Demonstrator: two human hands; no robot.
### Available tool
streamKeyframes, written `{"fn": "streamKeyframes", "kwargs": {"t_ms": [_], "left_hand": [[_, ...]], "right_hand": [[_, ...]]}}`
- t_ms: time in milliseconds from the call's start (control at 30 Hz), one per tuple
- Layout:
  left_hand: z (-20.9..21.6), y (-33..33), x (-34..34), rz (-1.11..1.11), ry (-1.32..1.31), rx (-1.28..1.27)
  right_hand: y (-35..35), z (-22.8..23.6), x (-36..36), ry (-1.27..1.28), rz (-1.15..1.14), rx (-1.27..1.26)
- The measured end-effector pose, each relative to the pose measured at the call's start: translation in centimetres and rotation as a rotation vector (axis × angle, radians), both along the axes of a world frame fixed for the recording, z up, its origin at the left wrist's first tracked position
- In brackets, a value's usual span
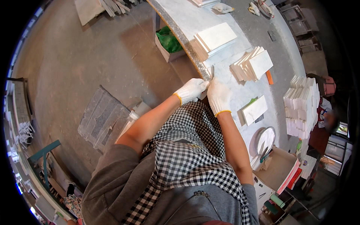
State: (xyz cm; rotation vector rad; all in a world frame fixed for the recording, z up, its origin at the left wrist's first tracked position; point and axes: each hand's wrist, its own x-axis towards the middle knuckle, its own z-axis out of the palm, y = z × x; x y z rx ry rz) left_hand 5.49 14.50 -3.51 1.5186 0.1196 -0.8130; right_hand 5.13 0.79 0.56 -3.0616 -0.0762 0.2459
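Both my hands wear white knit gloves with yellow cuffs and meet at the near edge of a pale work table [240,92], just in front of my checked apron. My left hand [191,90] is closed, its fingertips pinched beside the right hand; what they grip is hidden. My right hand [219,94] is closed too, and a thin grey strip [212,71] sticks up past its fingers. The strip's kind cannot be made out. Beyond the hands lies a stack of white tiles [216,36]. Right of it, more white tiles [255,64] lean together in a row.
A single white tile [255,110] lies right of my right forearm, near a round pan [264,141] and an open cardboard box [276,170]. Tall tile stacks [302,107] stand farther right. Under the table edge is a bin with a green bag [168,39].
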Motion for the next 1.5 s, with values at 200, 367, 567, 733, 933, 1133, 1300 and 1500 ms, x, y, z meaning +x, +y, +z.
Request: {"fn": "streamKeyframes", "kwargs": {"t_ms": [200, 367, 567, 733, 933, 1133, 1300, 1500], "left_hand": [[1.0, -0.2, -0.6, 0.063, -0.011, -0.035], [1.5, -0.2, -0.8, 0.093, 0.044, -0.064], [0.4, 0.1, -1.3, 0.172, 0.081, -0.202], [-2.0, 1.6, -1.6, 0.180, 0.143, -0.621], [-2.1, 2.4, -2.5, 0.222, 0.078, -0.824], [-2.2, 3.7, -2.3, -0.108, -0.199, -1.164], [-2.0, 3.4, -2.4, -0.188, -0.194, -1.322], [-1.7, 3.3, -2.6, -0.182, -0.120, -1.318]], "right_hand": [[-1.1, -1.2, -1.7, -0.036, -0.016, 0.009], [-1.4, -1.5, -3.2, -0.061, -0.075, 0.073], [-3.1, -1.5, -6.1, 0.028, -0.245, 0.432], [-3.9, -0.8, -8.1, 0.151, -0.456, 0.737], [-5.9, -1.2, -11.6, 0.148, -0.486, 0.702], [-6.6, -0.9, -14.0, 0.144, -0.456, 0.830], [-6.1, 0.3, -14.5, 0.121, -0.429, 0.884], [-5.4, 1.5, -14.2, 0.035, -0.356, 0.883]]}}
